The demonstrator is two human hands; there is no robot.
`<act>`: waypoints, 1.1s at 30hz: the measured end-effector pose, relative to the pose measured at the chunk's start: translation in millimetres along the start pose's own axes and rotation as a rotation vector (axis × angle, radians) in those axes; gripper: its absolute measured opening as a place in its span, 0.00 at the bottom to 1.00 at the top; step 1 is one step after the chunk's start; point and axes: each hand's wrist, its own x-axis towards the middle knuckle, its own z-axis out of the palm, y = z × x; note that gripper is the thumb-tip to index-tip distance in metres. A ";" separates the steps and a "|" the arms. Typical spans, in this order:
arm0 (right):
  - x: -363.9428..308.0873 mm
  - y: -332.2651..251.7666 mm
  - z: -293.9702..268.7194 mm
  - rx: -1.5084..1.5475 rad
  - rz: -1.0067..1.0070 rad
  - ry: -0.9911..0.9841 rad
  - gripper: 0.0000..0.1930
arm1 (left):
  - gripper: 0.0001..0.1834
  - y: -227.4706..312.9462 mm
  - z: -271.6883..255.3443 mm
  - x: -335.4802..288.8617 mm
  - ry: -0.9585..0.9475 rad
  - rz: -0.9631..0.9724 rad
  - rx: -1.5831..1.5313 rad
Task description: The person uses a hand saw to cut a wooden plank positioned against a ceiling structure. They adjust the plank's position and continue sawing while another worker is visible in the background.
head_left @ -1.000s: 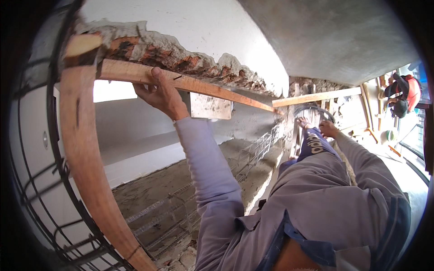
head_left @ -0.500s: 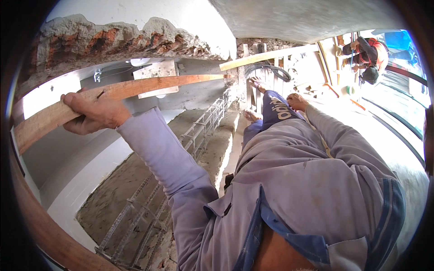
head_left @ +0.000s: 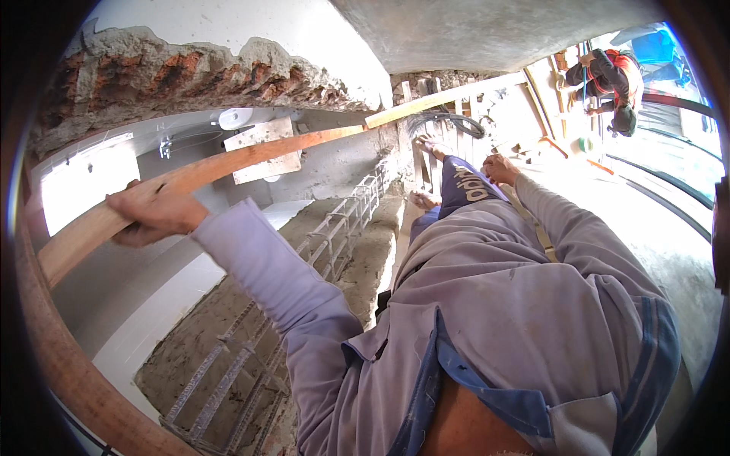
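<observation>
My left hand (head_left: pixel 158 214) grips a long wooden board (head_left: pixel 232 161) near its close end, thumb on top and fingers beneath. A dark nail or mark (head_left: pixel 161 188) shows on the board beside my thumb. In view, the board's far tip meets the end of a paler wooden plank (head_left: pixel 445 96); whether they touch I cannot tell. My right hand (head_left: pixel 498 169) is curled beside my thigh, and what it holds is unclear. A narrow yellowish strip (head_left: pixel 544 242) runs from near that hand along my trousers, under my forearm.
Steel rebar cage (head_left: pixel 334 235) lies along the rough concrete ledge at left. A broken brick edge (head_left: pixel 190 72) overhangs it. Another timber (head_left: pixel 76 365) curves along the lower left. Black hose (head_left: pixel 464 124) lies by my bare feet. Another person (head_left: pixel 614 80) crouches at far right.
My left hand and the board have shifted slightly; the board's far tip now lines up with the pale plank's end. My right hand stays by my thigh.
</observation>
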 end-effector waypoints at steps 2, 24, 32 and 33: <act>-1.5 1.8 4.7 0.014 0.028 -0.021 0.12 | 0.30 -9.9 9.1 -16.2 -0.009 0.000 -0.053; 21.2 122.6 105.2 -0.121 -0.077 0.259 0.15 | 0.37 -17.5 79.0 -13.5 -0.242 -0.098 0.031; 49.5 124.9 92.5 -0.129 -0.034 0.157 0.16 | 0.39 -30.0 91.7 -17.1 -0.181 -0.118 0.053; 52.2 122.4 90.1 -0.112 -0.036 0.153 0.16 | 0.39 -31.4 91.1 -17.2 -0.176 -0.129 0.058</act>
